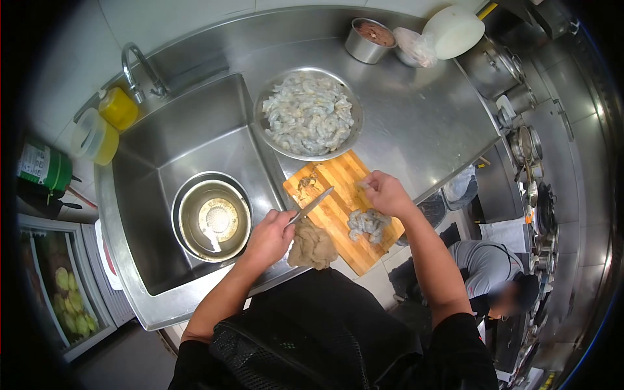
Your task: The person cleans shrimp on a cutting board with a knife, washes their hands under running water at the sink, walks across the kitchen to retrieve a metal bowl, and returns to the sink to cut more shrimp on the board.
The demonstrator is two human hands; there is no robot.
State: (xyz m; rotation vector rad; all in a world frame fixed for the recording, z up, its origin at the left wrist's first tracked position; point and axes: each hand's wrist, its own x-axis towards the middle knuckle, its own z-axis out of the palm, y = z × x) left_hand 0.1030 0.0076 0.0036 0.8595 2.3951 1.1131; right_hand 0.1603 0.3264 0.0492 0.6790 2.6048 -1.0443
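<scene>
My left hand [270, 238] is closed round the handle of a knife [312, 203], whose blade points up and right over the wooden cutting board [344, 170]. Fingers of my right hand [385, 192] pinch a small pale piece, seemingly a shrimp [363, 185], above the board's right side. Just below that hand lies a small pile of grey shrimp [368, 225]. Dark scraps [307, 186] sit near the board's upper left corner. A crumpled brown cloth [312, 245] rests beside my left hand. Beyond the board, a round metal bowl [353, 140] holds many peeled shrimp [308, 112].
The steel sink [146, 214] at left holds a metal bowl of water [212, 217]. A faucet [133, 75] and yellow containers [117, 108] stand behind it. A metal pot [369, 42] is on the counter's back edge. A person in grey [484, 268] is at right.
</scene>
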